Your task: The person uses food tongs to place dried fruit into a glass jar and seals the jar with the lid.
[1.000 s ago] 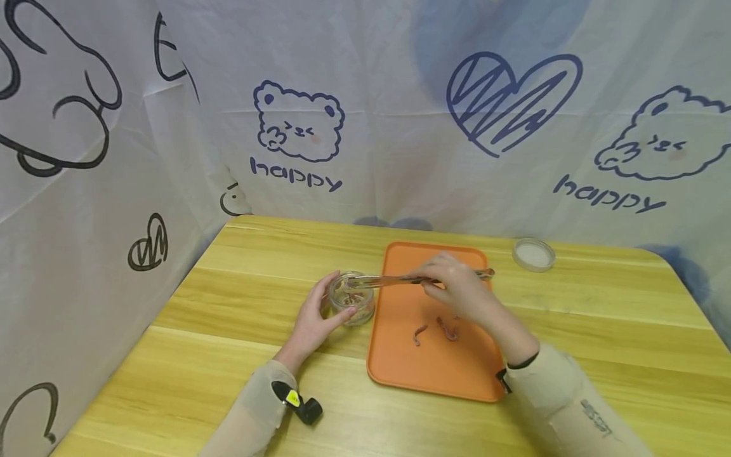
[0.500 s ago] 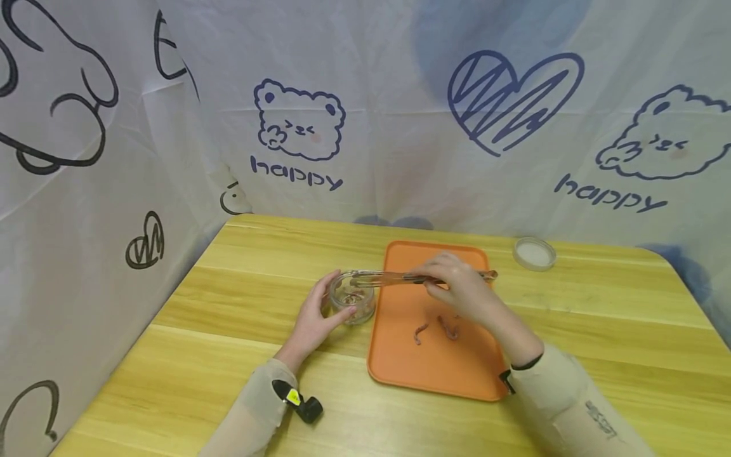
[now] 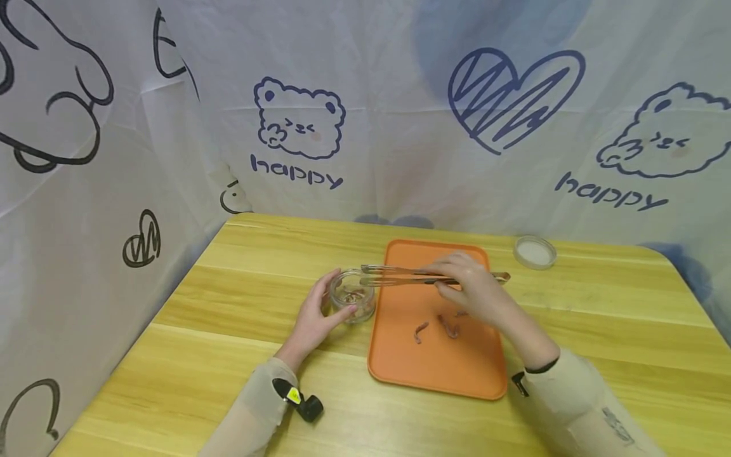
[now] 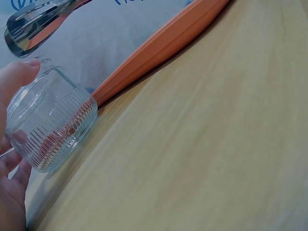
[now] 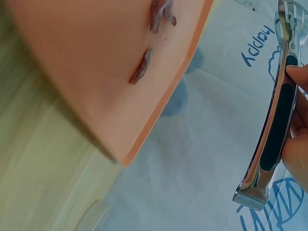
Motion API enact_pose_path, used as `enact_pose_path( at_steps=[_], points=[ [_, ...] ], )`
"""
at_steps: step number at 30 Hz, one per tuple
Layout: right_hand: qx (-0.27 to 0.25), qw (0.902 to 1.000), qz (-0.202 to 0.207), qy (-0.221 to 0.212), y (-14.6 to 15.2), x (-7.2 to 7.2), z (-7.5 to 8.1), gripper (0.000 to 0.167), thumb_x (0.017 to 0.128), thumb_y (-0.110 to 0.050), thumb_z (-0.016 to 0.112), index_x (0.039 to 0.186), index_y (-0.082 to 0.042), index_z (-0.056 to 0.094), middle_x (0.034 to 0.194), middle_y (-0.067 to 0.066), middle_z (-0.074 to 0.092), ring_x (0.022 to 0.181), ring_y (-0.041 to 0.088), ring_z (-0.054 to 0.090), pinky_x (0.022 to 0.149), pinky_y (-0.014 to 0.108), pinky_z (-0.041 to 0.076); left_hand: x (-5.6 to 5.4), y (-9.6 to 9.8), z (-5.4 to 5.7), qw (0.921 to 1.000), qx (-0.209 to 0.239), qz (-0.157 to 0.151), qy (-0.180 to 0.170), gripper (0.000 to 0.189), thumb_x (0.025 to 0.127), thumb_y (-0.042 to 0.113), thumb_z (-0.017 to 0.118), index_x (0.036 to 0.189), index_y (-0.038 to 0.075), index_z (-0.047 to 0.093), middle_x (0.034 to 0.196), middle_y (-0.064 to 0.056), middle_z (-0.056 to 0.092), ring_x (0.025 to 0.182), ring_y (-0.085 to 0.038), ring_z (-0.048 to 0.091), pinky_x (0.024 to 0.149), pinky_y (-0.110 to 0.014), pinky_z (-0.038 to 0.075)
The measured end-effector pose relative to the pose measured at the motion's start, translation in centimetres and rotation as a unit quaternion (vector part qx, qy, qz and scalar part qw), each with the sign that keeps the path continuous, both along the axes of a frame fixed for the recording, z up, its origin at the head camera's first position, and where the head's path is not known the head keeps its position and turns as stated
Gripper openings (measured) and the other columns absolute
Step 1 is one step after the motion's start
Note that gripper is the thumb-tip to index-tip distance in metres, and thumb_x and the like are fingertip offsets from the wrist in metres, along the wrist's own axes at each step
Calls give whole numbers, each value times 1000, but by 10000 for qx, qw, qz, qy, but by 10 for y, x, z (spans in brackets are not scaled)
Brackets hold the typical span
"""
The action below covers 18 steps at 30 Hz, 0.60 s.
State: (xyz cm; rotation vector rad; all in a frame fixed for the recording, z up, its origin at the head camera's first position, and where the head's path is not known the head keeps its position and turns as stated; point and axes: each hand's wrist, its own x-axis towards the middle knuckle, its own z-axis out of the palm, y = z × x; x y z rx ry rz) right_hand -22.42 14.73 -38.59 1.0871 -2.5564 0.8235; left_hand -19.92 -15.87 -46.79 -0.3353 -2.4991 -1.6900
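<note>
My left hand (image 3: pixel 317 314) curls round a ribbed glass jar (image 4: pixel 57 115) standing on the table left of the tray. Reddish-brown strips, like dried meat, lie in the jar's bottom. My right hand (image 3: pixel 469 285) grips metal tongs (image 5: pixel 274 125) with dark handle inlays. The tongs' tips are spread apart, over the jar's right rim in the head view, and nothing shows between them. On the orange tray (image 3: pixel 434 374) lie several dark reddish strips, among them a thin one (image 3: pixel 421 332) and a thicker curved one (image 3: pixel 448 327).
A round lid (image 3: pixel 534 252) lies at the back right of the wooden table (image 3: pixel 599 317). White cloth (image 3: pixel 400 158) with drawings hangs behind and along the left side. Small black cameras are strapped to both wrists.
The tongs' tips have spread apart and moved up and right, from inside the jar to its right rim. My right arm has shifted right; the left hand stays on the jar.
</note>
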Motion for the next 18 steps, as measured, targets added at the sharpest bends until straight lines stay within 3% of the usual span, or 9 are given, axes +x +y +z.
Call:
enact_pose_path(
  at_steps=[3,5,10,18],
  points=[
    [-21,9999,6,113,7,1,0,33,86,-1,68,117,-10,68,110,7,64,102,26,55,80,44,52,-8,-3,-15,10000,41,13,38,76,84,23,76,147,13,35,146,-12,39,132,-27,38,111,-45,29],
    [-33,9997,-15,223,13,1,-1,33,84,1,69,116,-9,68,109,7,65,103,26,56,80,45,52,-9,-5,-17,9999,58,11,82,75,84,26,76,147,15,35,145,-9,40,132,-26,39,111,-45,30],
    [-28,9995,-61,305,28,3,-4,35,82,4,70,114,-9,69,108,7,65,103,28,57,81,47,52,-9,-5,-19,9998,77,10,156,75,83,31,76,146,19,37,144,-6,41,130,-23,40,110,-44,31],
    [186,9998,-107,48,53,9,-14,36,80,5,72,114,-7,69,107,6,65,99,26,56,78,45,52,-8,-5,-18,9998,76,-7,168,74,84,31,75,145,18,37,144,-6,41,130,-24,40,110,-44,31]
  ],
)
